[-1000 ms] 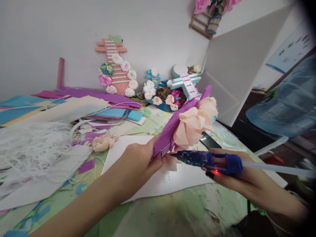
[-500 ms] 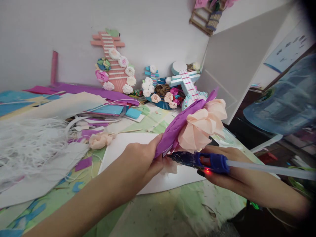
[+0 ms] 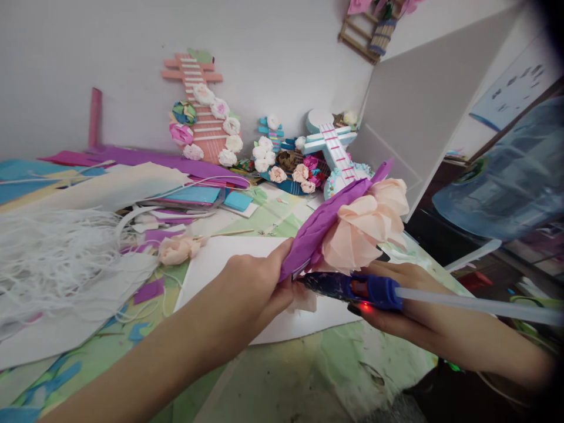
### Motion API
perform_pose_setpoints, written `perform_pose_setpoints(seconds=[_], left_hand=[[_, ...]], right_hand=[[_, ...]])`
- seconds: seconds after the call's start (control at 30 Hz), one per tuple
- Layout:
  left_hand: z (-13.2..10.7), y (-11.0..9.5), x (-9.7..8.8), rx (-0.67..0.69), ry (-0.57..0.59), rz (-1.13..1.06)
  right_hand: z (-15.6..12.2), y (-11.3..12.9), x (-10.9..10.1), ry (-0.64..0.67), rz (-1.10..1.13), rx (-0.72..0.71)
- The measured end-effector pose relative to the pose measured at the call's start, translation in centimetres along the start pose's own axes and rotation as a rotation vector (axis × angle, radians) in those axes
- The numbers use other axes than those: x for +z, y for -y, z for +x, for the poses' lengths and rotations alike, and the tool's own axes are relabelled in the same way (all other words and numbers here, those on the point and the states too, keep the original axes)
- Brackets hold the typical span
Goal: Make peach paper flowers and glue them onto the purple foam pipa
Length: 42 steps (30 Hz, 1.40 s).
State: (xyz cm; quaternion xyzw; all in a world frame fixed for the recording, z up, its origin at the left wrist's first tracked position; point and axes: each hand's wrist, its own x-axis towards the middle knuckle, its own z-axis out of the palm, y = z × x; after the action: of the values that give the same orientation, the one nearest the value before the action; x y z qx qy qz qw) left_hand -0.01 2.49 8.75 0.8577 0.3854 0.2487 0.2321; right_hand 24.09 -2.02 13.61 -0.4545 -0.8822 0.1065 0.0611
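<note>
My left hand (image 3: 255, 282) grips the lower end of a purple paper craft piece (image 3: 324, 220) that slants up to the right, with peach paper flowers (image 3: 368, 226) stuck along it. My right hand (image 3: 405, 302) is closed round a blue glue gun (image 3: 352, 288) with a red light glowing under it. A clear glue stick (image 3: 476, 302) pokes out of its back. The gun's nozzle points left and meets the purple piece just beside my left thumb. Both hands hover above a white sheet (image 3: 211, 264) on the table.
A loose peach flower (image 3: 176, 249) lies left of the white sheet. White paper shreds (image 3: 57, 258) and coloured paper scraps cover the left. Flower-decorated guitar-shaped crafts (image 3: 202, 111) lean on the back wall. A white board (image 3: 418, 111) and a blue water jug (image 3: 511, 176) stand at right.
The purple piece with its flowers has lifted slightly up and right. The glue gun has slid left, bringing its nozzle against the piece by my left thumb.
</note>
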Motion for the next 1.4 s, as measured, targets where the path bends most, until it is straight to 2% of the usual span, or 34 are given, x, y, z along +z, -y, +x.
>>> perform_pose_setpoints(seconds=[0.53, 1.03, 1.4], left_hand=[[-0.01, 0.05, 0.11, 0.013, 0.007, 0.001], [0.36, 0.05, -0.08, -0.020, 0.018, 0.069], [0.43, 0.04, -0.19, -0.021, 0.014, 0.055]], right_hand=[[0.33, 0.36, 0.02, 0.004, -0.047, 0.024], [0.23, -0.33, 0.21, 0.017, -0.070, 0.024], [0.71, 0.30, 0.06, 0.007, -0.065, 0.027]])
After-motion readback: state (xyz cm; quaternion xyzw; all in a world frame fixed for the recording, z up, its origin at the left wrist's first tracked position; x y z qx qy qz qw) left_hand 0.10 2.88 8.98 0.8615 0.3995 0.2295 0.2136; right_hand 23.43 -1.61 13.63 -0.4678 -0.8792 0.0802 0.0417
